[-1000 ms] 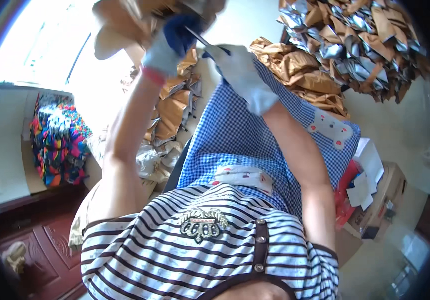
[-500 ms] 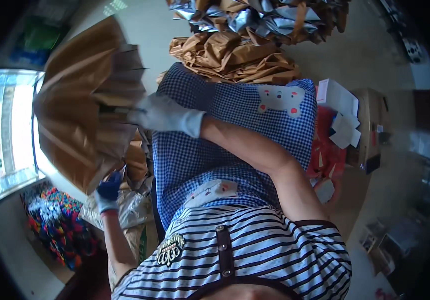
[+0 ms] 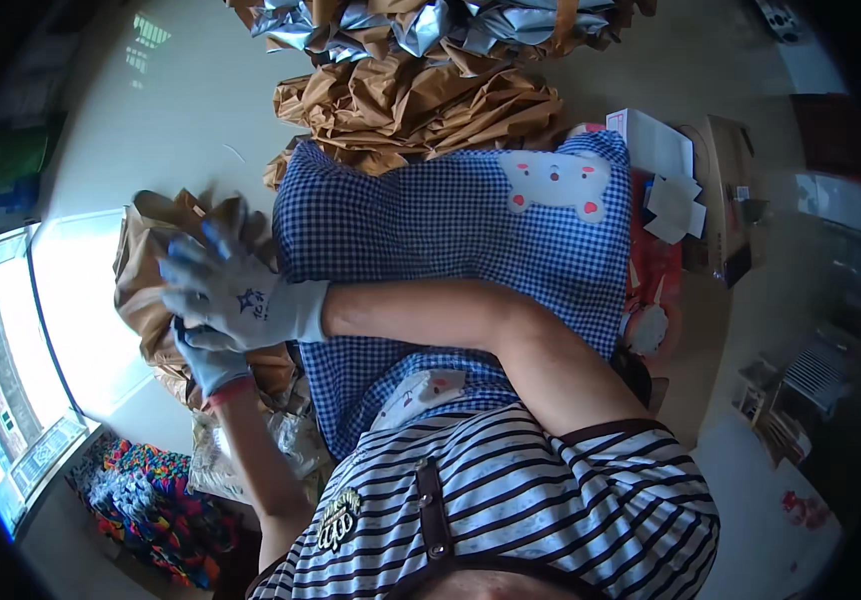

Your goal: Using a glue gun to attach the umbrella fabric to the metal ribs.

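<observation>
Right hand (image 3: 235,297) splays over brown sheeting (image 3: 148,258); left hand (image 3: 212,364) below, grip unclear.
Checked cloth (image 3: 400,225) adjoins; plastic bag (image 3: 300,442), contents unclear.

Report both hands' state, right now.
Right hand: open, fingers spread over the brown bundle.
Left hand: cannot be told; fingers mostly hidden beneath the right.

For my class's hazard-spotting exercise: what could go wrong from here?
The brown bundle looks loosely creased, so parts of it might slip. The gloved right hand, fingers spread, partly covers the left hand, so the two could get in each other's way.
</observation>
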`<state>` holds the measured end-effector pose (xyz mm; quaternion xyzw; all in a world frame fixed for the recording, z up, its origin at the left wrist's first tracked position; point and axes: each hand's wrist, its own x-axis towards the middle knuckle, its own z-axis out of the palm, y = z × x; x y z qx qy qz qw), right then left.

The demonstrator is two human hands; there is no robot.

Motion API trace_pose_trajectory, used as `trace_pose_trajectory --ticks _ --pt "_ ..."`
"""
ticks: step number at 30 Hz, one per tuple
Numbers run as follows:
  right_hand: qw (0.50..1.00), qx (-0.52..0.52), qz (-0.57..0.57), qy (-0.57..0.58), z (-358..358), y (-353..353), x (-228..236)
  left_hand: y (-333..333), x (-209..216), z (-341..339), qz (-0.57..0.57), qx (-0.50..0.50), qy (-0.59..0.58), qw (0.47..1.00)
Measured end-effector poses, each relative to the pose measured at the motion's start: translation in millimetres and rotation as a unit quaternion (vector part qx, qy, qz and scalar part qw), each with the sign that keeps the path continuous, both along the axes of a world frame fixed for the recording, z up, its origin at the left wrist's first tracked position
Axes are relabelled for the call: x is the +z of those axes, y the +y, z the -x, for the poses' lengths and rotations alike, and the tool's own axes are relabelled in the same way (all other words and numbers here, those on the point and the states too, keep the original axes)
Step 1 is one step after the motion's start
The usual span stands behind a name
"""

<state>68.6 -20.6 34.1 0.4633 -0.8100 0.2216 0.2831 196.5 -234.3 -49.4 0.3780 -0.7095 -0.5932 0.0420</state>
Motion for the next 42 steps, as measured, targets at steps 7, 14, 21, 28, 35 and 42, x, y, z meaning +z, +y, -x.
trace_pose_trajectory --ticks 7,14,21,28,35,42 --pt "0.923 0.215 0.201 -0.247 48 28 -17 -91 16 11 0.064 0.111 0.004 0.992" --pt "0.788 -0.101 -0.023 -0.607 194 83 -138 -103 22 30 0.013 0.268 -0.024 0.963" --pt "0.825 0.055 0.029 -0.562 198 -6 -319 139 40 102 -0.025 0.153 0.17 0.973" --pt "0.674 -0.177 -0.146 -0.703 180 -71 -403 128 24 116 -0.132 0.198 0.04 0.97" --pt "0.791 -0.052 -0.169 -0.586 253 -36 -261 123 18 90 -0.131 0.202 0.059 0.969" --pt "0.828 0.005 -0.046 -0.559 254 9 -10 140 43 85 -0.167 0.101 0.173 0.965"
